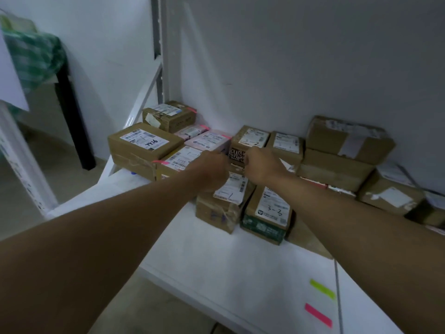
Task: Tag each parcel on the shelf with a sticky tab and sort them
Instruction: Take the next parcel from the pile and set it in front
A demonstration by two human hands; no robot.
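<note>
White shelf board (216,256) against a pale wall, low light; brown cardboard parcels crowd its back half in two loose groups. Left group already carries pink sticky tabs, e.g. one on the long brown box with the handwritten label (144,147) and one on the small box behind it (168,115). Both arms reach in to the middle: left hand (212,168) and right hand (261,166) flank a small dark box with white lettering (237,154), which sits on top of other parcels. Fingers of both hands are curled at its sides; grip appears to be grasping the box, though fingertip contact is hidden. Spare tabs lie at the shelf's front edge, a green strip (322,289) and a pink strip (318,314), well apart from the hands. Risk, as judged: the dark box rests on a stack, so pulling it could drag the labelled parcel below (231,189) askew. No tab visible on the dark box; it may get sorted untagged.
</note>
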